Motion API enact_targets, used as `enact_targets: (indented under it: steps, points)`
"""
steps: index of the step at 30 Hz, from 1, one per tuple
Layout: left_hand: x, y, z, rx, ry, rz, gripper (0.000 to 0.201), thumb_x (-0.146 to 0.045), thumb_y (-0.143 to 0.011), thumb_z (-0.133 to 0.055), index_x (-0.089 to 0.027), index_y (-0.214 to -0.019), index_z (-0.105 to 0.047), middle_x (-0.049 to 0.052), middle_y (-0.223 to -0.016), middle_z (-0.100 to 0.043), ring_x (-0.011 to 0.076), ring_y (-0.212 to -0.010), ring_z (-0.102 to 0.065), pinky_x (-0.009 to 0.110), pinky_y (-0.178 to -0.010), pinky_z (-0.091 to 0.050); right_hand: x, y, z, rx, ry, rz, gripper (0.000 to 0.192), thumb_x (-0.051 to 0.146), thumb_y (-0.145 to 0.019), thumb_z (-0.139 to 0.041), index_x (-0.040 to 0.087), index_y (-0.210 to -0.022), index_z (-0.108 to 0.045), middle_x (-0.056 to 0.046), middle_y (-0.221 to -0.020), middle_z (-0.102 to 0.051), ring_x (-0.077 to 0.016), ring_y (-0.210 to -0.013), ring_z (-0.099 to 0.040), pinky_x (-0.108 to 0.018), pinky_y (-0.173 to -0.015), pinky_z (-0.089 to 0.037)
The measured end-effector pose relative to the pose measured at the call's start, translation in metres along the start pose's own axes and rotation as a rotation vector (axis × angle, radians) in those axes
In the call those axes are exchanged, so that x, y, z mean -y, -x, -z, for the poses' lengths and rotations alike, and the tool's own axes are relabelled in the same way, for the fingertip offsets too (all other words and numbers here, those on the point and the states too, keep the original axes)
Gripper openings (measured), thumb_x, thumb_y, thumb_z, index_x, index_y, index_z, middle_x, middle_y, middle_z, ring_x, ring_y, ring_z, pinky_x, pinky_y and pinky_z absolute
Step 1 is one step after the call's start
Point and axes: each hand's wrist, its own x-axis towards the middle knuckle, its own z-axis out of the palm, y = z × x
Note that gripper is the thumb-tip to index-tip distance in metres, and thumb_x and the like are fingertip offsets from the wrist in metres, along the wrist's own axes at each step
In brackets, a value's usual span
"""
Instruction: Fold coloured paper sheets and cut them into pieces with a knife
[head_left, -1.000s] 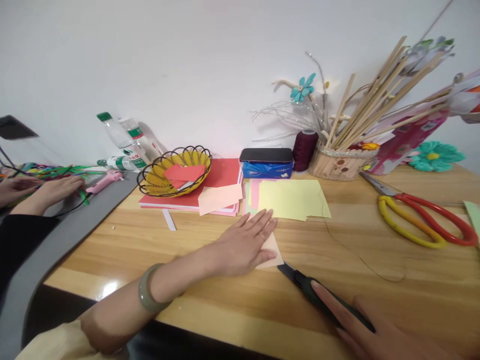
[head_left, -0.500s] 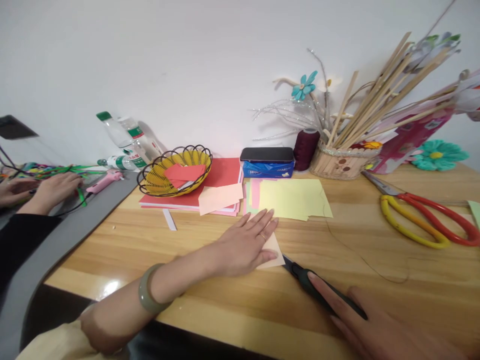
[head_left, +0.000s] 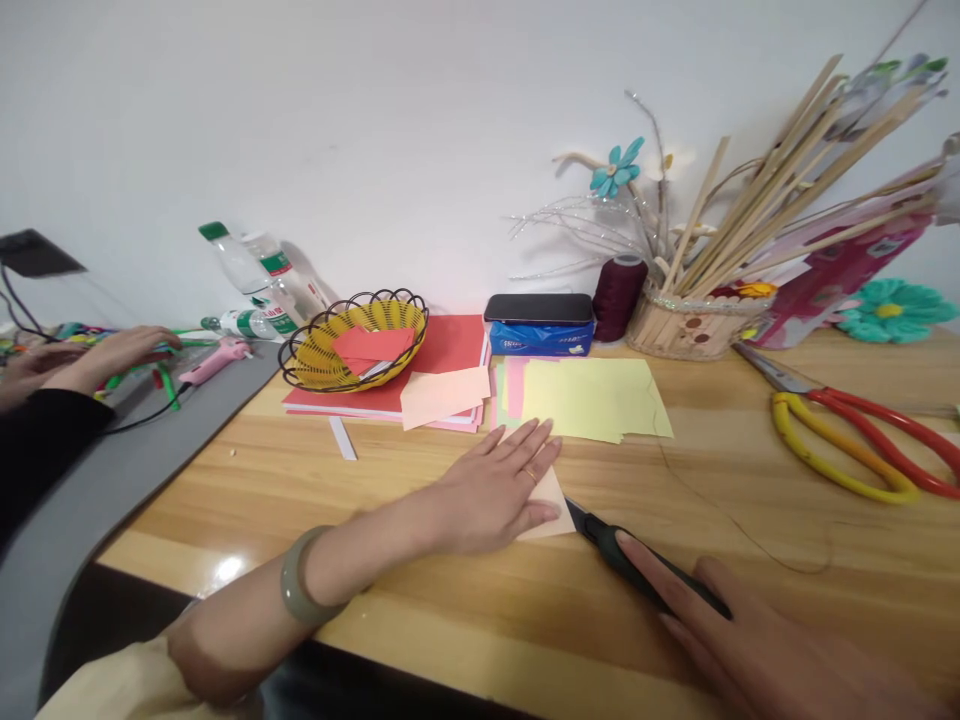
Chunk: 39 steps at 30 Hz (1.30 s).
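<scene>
My left hand (head_left: 499,487) lies flat, fingers stretched out, pressing a small peach sheet of paper (head_left: 551,503) onto the wooden table. Much of that sheet is hidden under the palm and fingers. In my right hand (head_left: 757,635) is a dark green utility knife (head_left: 634,568), its index finger laid along the handle. The blade (head_left: 577,511) is out and touches the right edge of the peach sheet, near its lower corner. Just beyond my left fingertips lies a stack of yellow paper (head_left: 596,398), with pink and green sheets showing at its left side.
A yellow basket (head_left: 315,358) with red paper pieces sits on red sheets (head_left: 461,345). Large scissors (head_left: 825,395) lie at right. A phone (head_left: 538,309) rests on a blue packet (head_left: 540,338), beside a thread spool (head_left: 620,297). At left, another person's hands (head_left: 112,355) work near a pink glue gun (head_left: 217,362).
The knife blade has slid slightly away from me along the paper's right edge. My left hand stays put on the sheet. The other person's hands have shifted; the view has turned slightly left.
</scene>
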Motion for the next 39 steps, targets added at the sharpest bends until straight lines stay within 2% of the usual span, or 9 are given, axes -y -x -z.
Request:
enact_targets:
  steps: [10, 13, 16, 18, 22, 24, 30, 35, 39]
  points:
    - [-0.001, -0.001, 0.003, 0.026, 0.015, 0.010, 0.067, -0.051, -0.094, -0.019, -0.010, -0.144, -0.001, 0.011, -0.150, 0.005, 0.0194, -0.137, 0.009, 0.042, -0.112, -0.007, 0.005, -0.002, 0.003, -0.043, 0.039, -0.016, 0.093, 0.005, -0.064, -0.047, 0.039, -0.143, -0.010, -0.006, -0.107, -0.066, -0.0176, -0.055, -0.066, -0.024, -0.039, -0.051]
    - [-0.003, -0.001, 0.002, 0.024, 0.007, 0.037, 0.072, -0.054, -0.093, -0.019, -0.006, -0.143, -0.001, 0.013, -0.150, 0.006, 0.0206, -0.137, 0.010, 0.040, -0.112, -0.008, 0.004, -0.003, 0.003, -0.014, 0.044, 0.005, 0.097, 0.005, -0.061, -0.047, 0.037, -0.144, -0.007, -0.008, -0.112, -0.064, -0.0177, -0.055, -0.066, -0.024, -0.040, -0.052]
    - [-0.006, -0.001, -0.001, -0.012, -0.055, 0.125, 0.081, -0.060, -0.090, -0.021, 0.000, -0.142, -0.006, 0.019, -0.148, 0.006, 0.0257, -0.136, 0.012, 0.044, -0.112, -0.004, 0.004, -0.003, 0.003, 0.006, 0.077, 0.007, 0.098, 0.005, -0.061, -0.045, 0.037, -0.144, -0.004, -0.009, -0.111, -0.064, -0.0178, -0.051, -0.065, -0.027, -0.038, -0.051]
    - [-0.008, -0.001, -0.003, -0.038, -0.083, 0.164, 0.084, -0.062, -0.089, -0.020, 0.003, -0.141, -0.010, 0.022, -0.147, 0.002, 0.0276, -0.136, 0.011, 0.045, -0.112, -0.004, 0.005, -0.002, 0.003, 0.019, 0.076, 0.002, 0.098, 0.006, -0.061, -0.045, 0.036, -0.144, -0.003, -0.009, -0.112, -0.064, -0.0195, -0.055, -0.066, -0.029, -0.041, -0.053]
    - [-0.009, 0.000, -0.003, -0.025, -0.048, 0.153, 0.081, -0.061, -0.090, -0.019, 0.002, -0.141, -0.008, 0.023, -0.147, 0.001, 0.0270, -0.136, 0.007, 0.043, -0.112, -0.010, 0.008, -0.002, 0.003, 0.034, 0.061, -0.011, 0.095, 0.009, -0.063, -0.046, 0.035, -0.144, -0.004, -0.009, -0.113, -0.063, -0.0196, -0.057, -0.066, -0.029, -0.042, -0.053]
    - [-0.008, 0.001, -0.002, -0.017, -0.027, 0.149, 0.080, -0.060, -0.090, -0.018, 0.001, -0.141, -0.007, 0.022, -0.147, 0.003, 0.0268, -0.136, 0.009, 0.043, -0.112, -0.010, 0.008, -0.004, 0.003, 0.013, 0.081, -0.018, 0.096, 0.006, -0.062, -0.045, 0.037, -0.144, -0.005, -0.008, -0.111, -0.064, -0.0187, -0.054, -0.066, -0.028, -0.039, -0.052]
    - [-0.008, 0.000, 0.000, -0.010, 0.012, 0.145, 0.080, -0.060, -0.090, -0.018, 0.002, -0.141, -0.006, 0.022, -0.147, 0.005, 0.0263, -0.135, 0.011, 0.043, -0.112, -0.010, 0.009, -0.008, 0.003, -0.078, 0.098, 0.005, 0.092, 0.004, -0.065, -0.042, 0.037, -0.144, -0.008, -0.007, -0.114, -0.062, -0.0177, -0.058, -0.066, -0.029, -0.045, -0.054]
    - [-0.008, 0.001, 0.001, 0.016, 0.010, 0.151, 0.081, -0.059, -0.091, -0.019, 0.003, -0.140, -0.006, 0.022, -0.146, 0.006, 0.0266, -0.135, 0.012, 0.042, -0.112, -0.009, 0.010, -0.011, 0.004, -0.128, 0.186, 0.059, 0.092, 0.000, -0.063, -0.038, 0.032, -0.145, -0.010, -0.007, -0.101, -0.066, -0.0141, -0.045, -0.061, -0.026, -0.039, -0.051]
    - [-0.008, 0.001, 0.001, -0.005, 0.021, 0.142, 0.080, -0.059, -0.091, -0.018, 0.002, -0.140, -0.006, 0.023, -0.146, 0.005, 0.0264, -0.135, 0.012, 0.044, -0.112, -0.011, 0.012, -0.017, 0.008, -0.181, 0.230, 0.074, 0.093, -0.001, -0.061, -0.038, 0.030, -0.145, -0.011, -0.007, -0.092, -0.066, -0.0160, -0.043, -0.060, -0.028, -0.037, -0.050]
